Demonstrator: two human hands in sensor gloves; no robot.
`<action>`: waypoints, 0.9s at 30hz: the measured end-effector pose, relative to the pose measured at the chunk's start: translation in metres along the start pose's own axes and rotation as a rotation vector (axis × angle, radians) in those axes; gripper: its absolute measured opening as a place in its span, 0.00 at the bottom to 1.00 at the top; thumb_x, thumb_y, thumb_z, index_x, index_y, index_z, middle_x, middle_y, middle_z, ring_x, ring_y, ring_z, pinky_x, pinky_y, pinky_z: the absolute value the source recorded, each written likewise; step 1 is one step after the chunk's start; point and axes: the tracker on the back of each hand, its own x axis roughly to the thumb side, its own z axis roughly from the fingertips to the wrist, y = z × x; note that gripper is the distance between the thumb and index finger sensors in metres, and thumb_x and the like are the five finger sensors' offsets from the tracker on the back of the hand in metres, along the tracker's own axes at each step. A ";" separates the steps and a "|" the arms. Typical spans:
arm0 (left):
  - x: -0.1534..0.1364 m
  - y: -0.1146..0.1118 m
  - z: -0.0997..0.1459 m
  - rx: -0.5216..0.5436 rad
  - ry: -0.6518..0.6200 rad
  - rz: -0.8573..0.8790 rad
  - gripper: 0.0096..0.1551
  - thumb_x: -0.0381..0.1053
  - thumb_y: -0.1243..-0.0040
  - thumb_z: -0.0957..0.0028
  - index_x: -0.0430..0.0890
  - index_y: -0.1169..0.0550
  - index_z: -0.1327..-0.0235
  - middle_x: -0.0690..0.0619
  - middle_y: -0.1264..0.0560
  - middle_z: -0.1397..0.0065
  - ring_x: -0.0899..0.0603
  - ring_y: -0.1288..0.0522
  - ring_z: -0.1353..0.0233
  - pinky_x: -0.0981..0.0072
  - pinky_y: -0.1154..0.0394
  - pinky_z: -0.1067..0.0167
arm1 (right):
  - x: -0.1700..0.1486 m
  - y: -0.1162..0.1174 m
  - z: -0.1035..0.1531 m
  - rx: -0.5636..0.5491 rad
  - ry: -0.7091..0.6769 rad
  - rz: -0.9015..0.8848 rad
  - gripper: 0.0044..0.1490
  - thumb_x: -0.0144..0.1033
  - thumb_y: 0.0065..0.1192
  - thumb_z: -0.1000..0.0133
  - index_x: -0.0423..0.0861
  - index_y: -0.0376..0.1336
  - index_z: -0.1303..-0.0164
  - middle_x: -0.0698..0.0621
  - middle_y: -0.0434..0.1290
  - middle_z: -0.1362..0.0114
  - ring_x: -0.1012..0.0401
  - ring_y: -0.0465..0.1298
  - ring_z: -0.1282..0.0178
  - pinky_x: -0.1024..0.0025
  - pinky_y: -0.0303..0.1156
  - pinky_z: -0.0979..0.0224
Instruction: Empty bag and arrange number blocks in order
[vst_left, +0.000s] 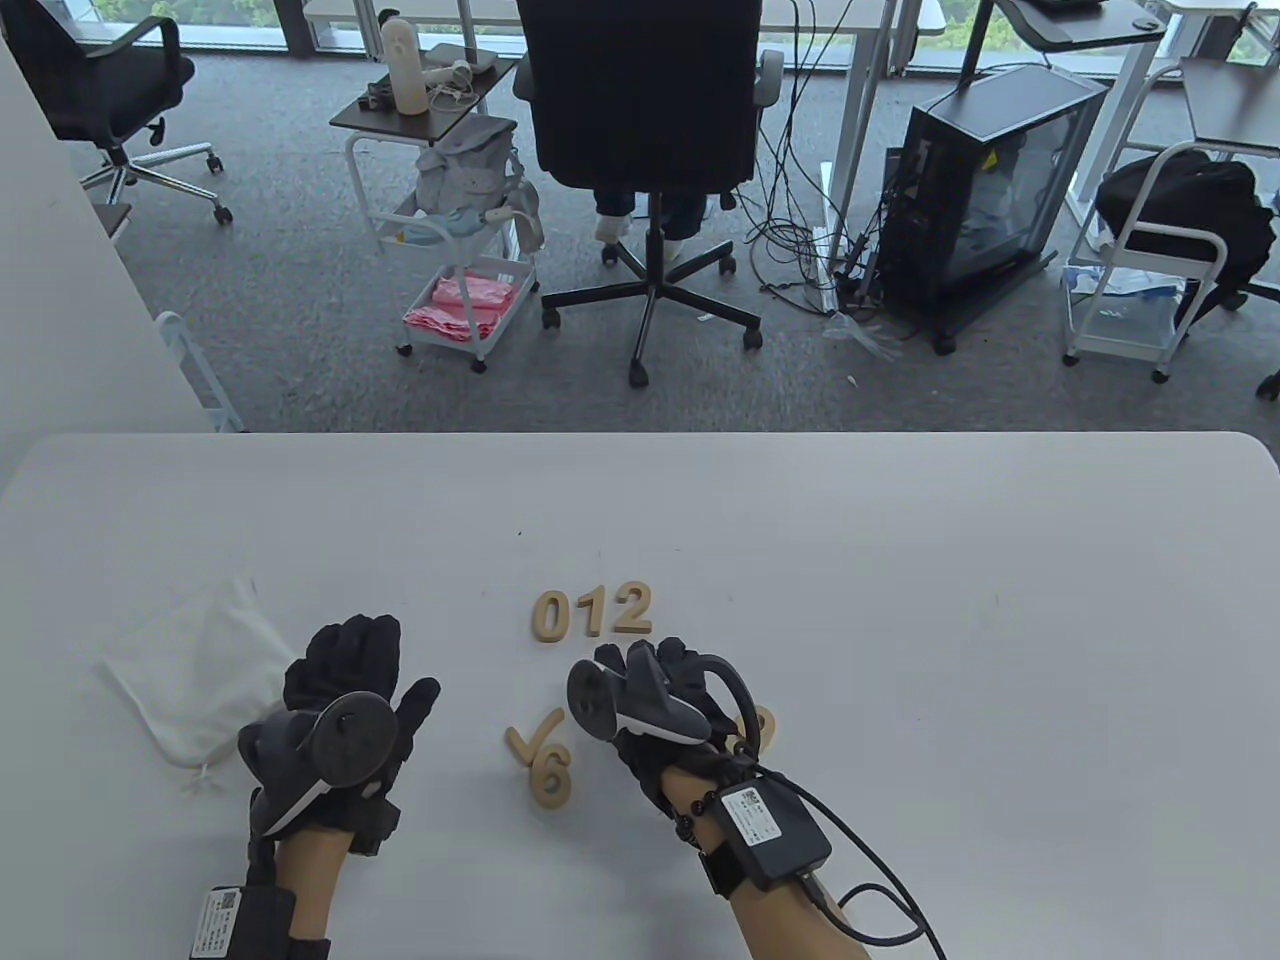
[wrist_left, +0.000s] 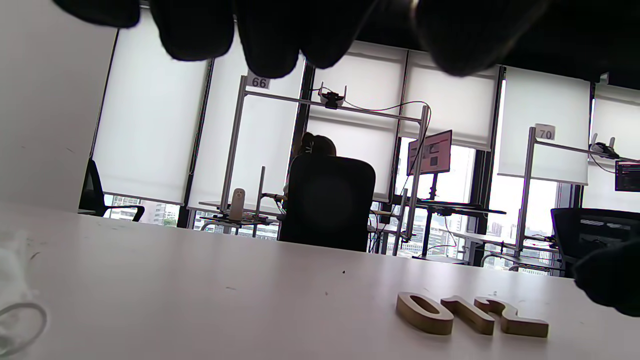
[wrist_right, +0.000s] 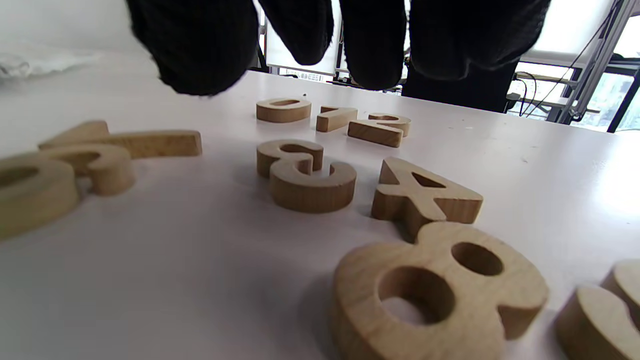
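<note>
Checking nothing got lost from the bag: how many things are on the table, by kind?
Number blocks lined up in the row: 3
Loose number blocks: 6 in view, one cut off at the frame edge
White bag: 1
Total: 10

Wooden blocks 0, 1, 2 (vst_left: 592, 611) in a row, white bag (vst_left: 195, 680) lying flat left

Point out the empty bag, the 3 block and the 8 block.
empty bag (vst_left: 195, 672), table view, middle of the white cloth.
3 block (wrist_right: 305, 175), right wrist view, its upper face.
8 block (wrist_right: 440, 285), right wrist view, wood between its two holes.
</note>
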 end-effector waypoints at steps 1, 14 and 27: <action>0.000 0.001 0.000 0.005 -0.001 0.000 0.45 0.62 0.45 0.44 0.36 0.35 0.20 0.30 0.38 0.20 0.18 0.37 0.23 0.19 0.41 0.34 | 0.004 0.006 -0.001 -0.004 0.000 0.009 0.46 0.49 0.62 0.45 0.44 0.53 0.17 0.33 0.63 0.19 0.30 0.60 0.22 0.32 0.60 0.22; -0.001 0.002 0.001 0.009 0.006 -0.008 0.45 0.62 0.45 0.43 0.36 0.35 0.20 0.30 0.38 0.20 0.18 0.37 0.23 0.19 0.41 0.34 | 0.019 0.021 -0.008 0.031 -0.025 0.112 0.42 0.47 0.62 0.46 0.48 0.56 0.20 0.36 0.70 0.25 0.33 0.66 0.24 0.32 0.61 0.23; -0.005 0.003 0.002 0.020 0.023 -0.008 0.45 0.62 0.45 0.43 0.36 0.35 0.20 0.30 0.38 0.20 0.18 0.37 0.23 0.19 0.41 0.34 | 0.022 0.020 -0.009 0.004 -0.036 0.126 0.39 0.40 0.67 0.45 0.46 0.59 0.22 0.37 0.76 0.33 0.37 0.74 0.32 0.34 0.68 0.27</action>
